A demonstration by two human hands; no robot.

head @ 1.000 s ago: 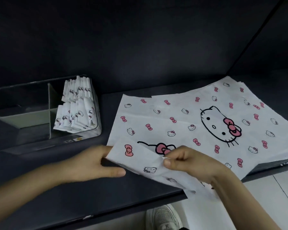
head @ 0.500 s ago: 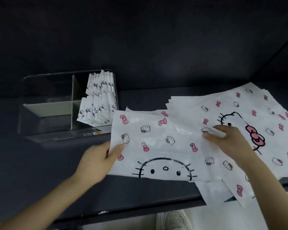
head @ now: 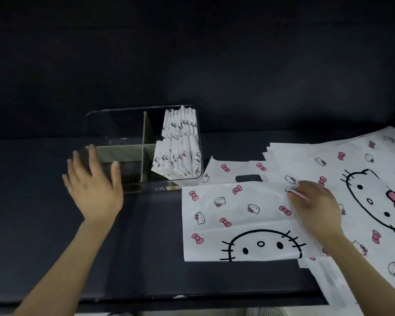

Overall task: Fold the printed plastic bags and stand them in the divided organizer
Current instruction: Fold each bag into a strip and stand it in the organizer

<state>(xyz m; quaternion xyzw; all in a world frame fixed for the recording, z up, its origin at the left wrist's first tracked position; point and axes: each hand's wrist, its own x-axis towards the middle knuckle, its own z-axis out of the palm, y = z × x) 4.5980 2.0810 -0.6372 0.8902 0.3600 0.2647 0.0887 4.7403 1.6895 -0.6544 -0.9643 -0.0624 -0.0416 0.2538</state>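
Observation:
A white plastic bag (head: 240, 222) printed with pink bows and a cat face lies folded in half on the dark table. My right hand (head: 315, 204) rests on the bag's right part, fingers bent against the plastic. My left hand (head: 94, 185) hovers with spread fingers in front of the clear divided organizer (head: 114, 124), touching nothing I can see. Several folded bags (head: 180, 153) stand in the organizer's two right compartments. A pile of flat bags (head: 363, 179) lies at the right.
The table's front edge (head: 192, 297) runs along the bottom, with a white shoe below it. A dark wall stands behind the organizer. The organizer's two left compartments hold nothing. Part of the bag pile overhangs the table edge at the lower right.
The bag has been laid down folded on the table. My left hand let go of its left edge and moved left toward the organizer. My right hand stays on the bag.

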